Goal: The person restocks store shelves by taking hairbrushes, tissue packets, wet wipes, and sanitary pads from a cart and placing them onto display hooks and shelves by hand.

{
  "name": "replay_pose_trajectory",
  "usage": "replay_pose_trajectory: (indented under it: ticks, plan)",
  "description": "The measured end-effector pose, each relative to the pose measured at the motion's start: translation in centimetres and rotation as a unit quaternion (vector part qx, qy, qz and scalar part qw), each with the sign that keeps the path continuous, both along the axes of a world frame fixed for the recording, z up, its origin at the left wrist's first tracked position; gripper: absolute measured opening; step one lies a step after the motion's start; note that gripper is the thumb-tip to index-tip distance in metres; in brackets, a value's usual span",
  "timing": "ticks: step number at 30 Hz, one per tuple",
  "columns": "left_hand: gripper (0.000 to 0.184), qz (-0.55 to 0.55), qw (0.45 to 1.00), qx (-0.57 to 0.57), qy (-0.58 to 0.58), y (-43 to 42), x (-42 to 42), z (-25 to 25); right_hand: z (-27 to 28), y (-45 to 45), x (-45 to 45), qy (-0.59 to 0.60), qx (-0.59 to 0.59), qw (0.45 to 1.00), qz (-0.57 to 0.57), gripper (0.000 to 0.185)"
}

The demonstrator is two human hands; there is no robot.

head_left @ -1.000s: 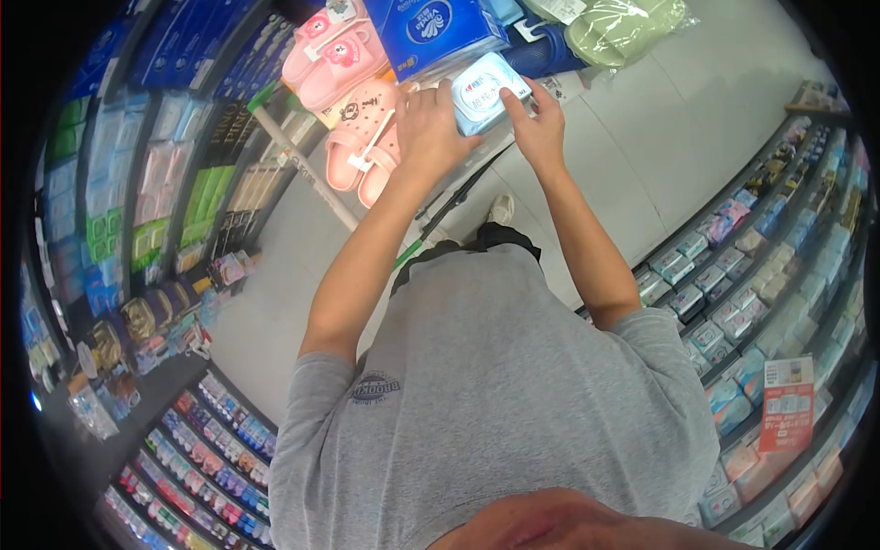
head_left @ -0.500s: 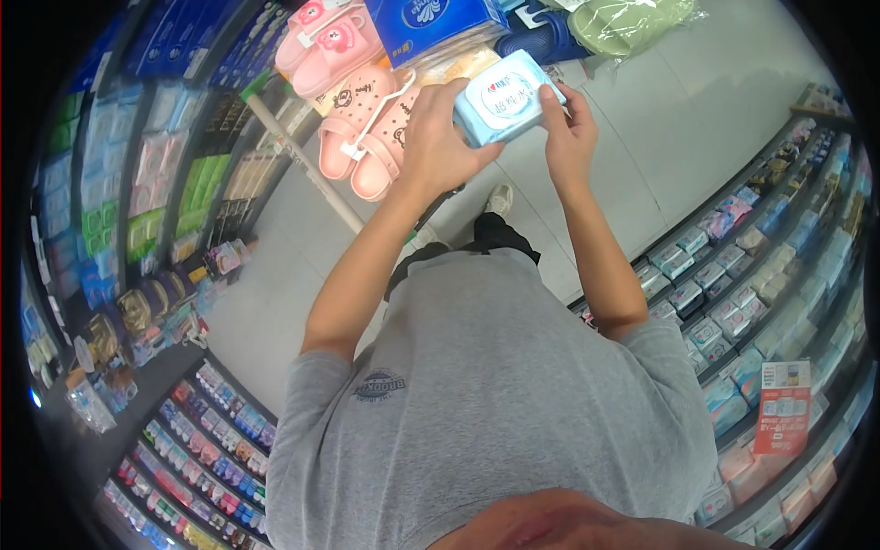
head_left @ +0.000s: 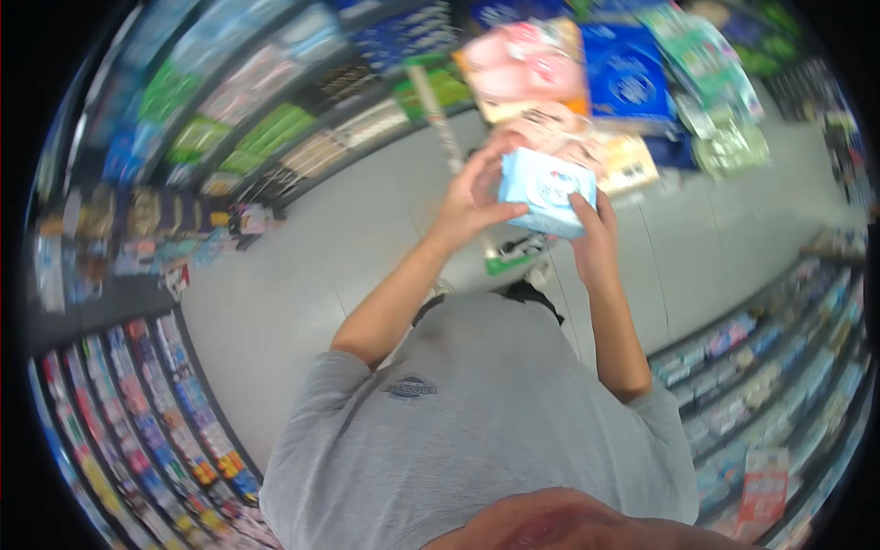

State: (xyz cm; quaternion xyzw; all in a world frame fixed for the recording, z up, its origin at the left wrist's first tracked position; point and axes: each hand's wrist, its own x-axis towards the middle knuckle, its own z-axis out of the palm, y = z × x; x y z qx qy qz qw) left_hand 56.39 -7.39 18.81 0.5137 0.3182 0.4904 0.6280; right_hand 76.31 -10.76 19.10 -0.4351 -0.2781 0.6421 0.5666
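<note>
Pale-blue pack: since the earlier frame, your view has swung, and the pale-blue pack now sits further right and lower in it, with the goods shifted right too.
Left hand: your left hand holds the pack's left side, thumb along its lower left corner; part of the fingers is blurred.
Right hand: your right hand has its thumb on the pack's printed face near the right edge, the other fingers mostly hidden.
Grip: both hands are closed on the pack, one at each side, its white label tilted up towards you.
Pile of goods: you have the pack just at the near edge of the pile, beside the peach clogs and the cream packet; you cannot tell whether it touches them.
Further back: pink sandals lie beside a dark-blue pack, at the pile's left; a green bag lies at its right edge.
Pale bar: it stands left of the pile, over the tiled floor.
</note>
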Motion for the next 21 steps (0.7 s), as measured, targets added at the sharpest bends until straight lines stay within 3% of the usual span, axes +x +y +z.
replay_pose_trajectory:
  ticks: [2, 4, 7, 8, 10, 13, 16, 21]
  plan:
    - [0.072, 0.065, 0.998, -0.002, -0.010, -1.5, -4.9, -0.1, 1.3, -0.2, -5.2, -0.036, -0.005, 0.999, 0.002, 0.058]
    - [0.059, 0.080, 0.962, -0.263, 0.004, -3.5, -9.5, 0.1, 0.8, -0.7, -10.4, -0.075, 0.015, 0.996, 0.052, 0.058]
    - [0.066, 0.068, 0.954, -0.289, -0.039, -6.6, -17.5, -0.8, -0.1, -1.5, -17.7, -0.130, 0.007, 0.982, 0.137, 0.058]
    - [0.066, 0.077, 0.955, -0.283, -0.052, -7.6, -20.1, -1.4, -1.1, -1.6, -20.4, -0.169, 0.069, 0.973, 0.143, 0.060]
    - [0.052, 0.128, 0.948, -0.290, -0.034, -10.1, -25.0, -2.1, -0.6, -2.7, -25.2, -0.172, 0.040, 0.964, 0.198, 0.062]
    - [0.051, 0.220, 0.940, -0.256, -0.048, -13.4, -30.6, -1.4, 0.1, -2.7, -30.9, -0.178, 0.047, 0.941, 0.285, 0.067]
    - [0.058, 0.261, 0.930, -0.240, -0.096, -15.8, -35.1, -1.4, 0.4, -2.6, -35.5, -0.185, 0.080, 0.898, 0.392, 0.081]
    - [0.061, 0.367, 0.906, -0.172, -0.121, -18.4, -38.1, -3.0, 0.5, -0.9, -40.8, -0.245, 0.172, 0.829, 0.473, 0.088]
